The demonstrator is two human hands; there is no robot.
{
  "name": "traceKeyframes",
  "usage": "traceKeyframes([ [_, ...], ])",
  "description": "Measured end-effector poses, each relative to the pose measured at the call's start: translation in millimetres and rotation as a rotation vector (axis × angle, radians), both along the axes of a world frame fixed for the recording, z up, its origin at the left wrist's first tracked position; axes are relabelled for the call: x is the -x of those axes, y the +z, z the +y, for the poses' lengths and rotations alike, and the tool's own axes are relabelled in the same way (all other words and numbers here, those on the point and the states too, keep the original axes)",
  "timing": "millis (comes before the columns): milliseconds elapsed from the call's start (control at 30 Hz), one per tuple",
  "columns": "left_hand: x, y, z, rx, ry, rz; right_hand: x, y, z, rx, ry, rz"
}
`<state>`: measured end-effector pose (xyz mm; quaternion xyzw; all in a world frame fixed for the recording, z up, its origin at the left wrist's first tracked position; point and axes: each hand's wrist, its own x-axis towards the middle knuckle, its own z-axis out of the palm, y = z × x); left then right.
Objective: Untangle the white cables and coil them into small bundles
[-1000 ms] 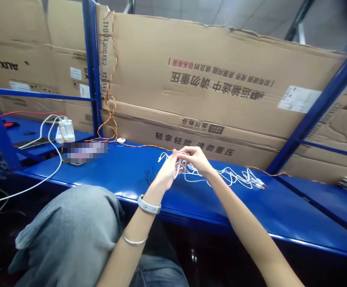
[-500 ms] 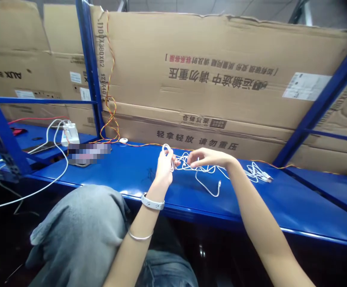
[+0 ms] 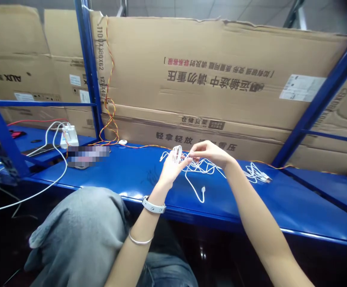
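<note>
My left hand [image 3: 170, 170] is closed around several loops of a white charging cable [image 3: 178, 151], which stand up from its fingers. Just to its right, the thumb and fingers of my right hand [image 3: 211, 153] pinch the cable near those loops. More white cable [image 3: 208, 167] lies tangled on the blue shelf [image 3: 134, 171] under and beside both hands. One cable end with a small connector [image 3: 203, 189] points toward the shelf's front edge. Farther right, beyond my right forearm, sits another bundle of white cable [image 3: 255, 173] with plugs.
A blurred-out phone-like device [image 3: 87, 157] lies at left, near a white charger block [image 3: 69, 136] with cables hanging over the edge. Twisted red-yellow wire [image 3: 110, 115] runs down the cardboard panel [image 3: 191, 44] and along the shelf's back. Blue posts [image 3: 320, 99] stand on either side.
My left hand has turned and shifted slightly right, with more loops showing on it. My right hand has closed onto the cable. The loose connector end has slid left and nearer to me.
</note>
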<state>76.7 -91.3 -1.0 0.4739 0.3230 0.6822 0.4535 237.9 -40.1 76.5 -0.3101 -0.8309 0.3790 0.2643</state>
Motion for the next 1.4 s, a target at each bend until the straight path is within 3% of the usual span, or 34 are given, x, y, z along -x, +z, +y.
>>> traceKeyframes([
  [133,-2.0,1.3,-5.3,-0.007,-0.181,0.112,17.8,-10.2,-1.5,0.025,-0.054,0.149],
  [200,-1.1,0.9,-2.8,0.038,-0.171,0.104,19.3,-11.2,-0.2,-0.007,-0.076,0.186],
  [300,1.3,-0.7,4.3,0.074,-0.097,-0.075,13.0,-6.5,0.4,-0.077,-0.061,0.152],
  [467,5.0,-1.1,12.2,0.058,0.128,-0.355,16.6,-6.0,-9.2,-0.058,0.376,-0.367],
  [567,6.3,-0.8,14.7,0.059,0.191,-0.451,32.1,-16.3,-17.9,-0.187,0.483,-0.499],
  [667,7.6,-0.1,16.2,0.069,0.217,-0.557,42.7,-24.2,-24.2,-0.287,0.458,-0.506],
  [767,9.3,3.4,14.1,0.01,0.199,-0.712,46.4,-27.0,-28.6,-0.284,0.425,-0.469],
  [867,10.8,9.3,8.4,-0.015,0.193,-0.851,50.3,-30.3,-33.4,-0.208,0.38,-0.385],
  [1033,14.7,16.0,1.8,-0.087,0.225,-0.944,59.6,-43.5,-37.2,0.046,0.35,-0.18],
  [1200,19.2,19.0,0.3,-0.121,0.01,-0.947,64.0,-59.8,-25.7,0.116,0.116,-0.008],
  [1300,20.6,19.7,-2.4,-0.13,-0.063,-0.888,63.9,-64.7,-17.8,0.167,0.072,0.033],
  [1400,22.0,19.2,-5.0,-0.151,-0.114,-0.867,59.9,-60.3,-12.3,0.093,0.064,-0.074],
])
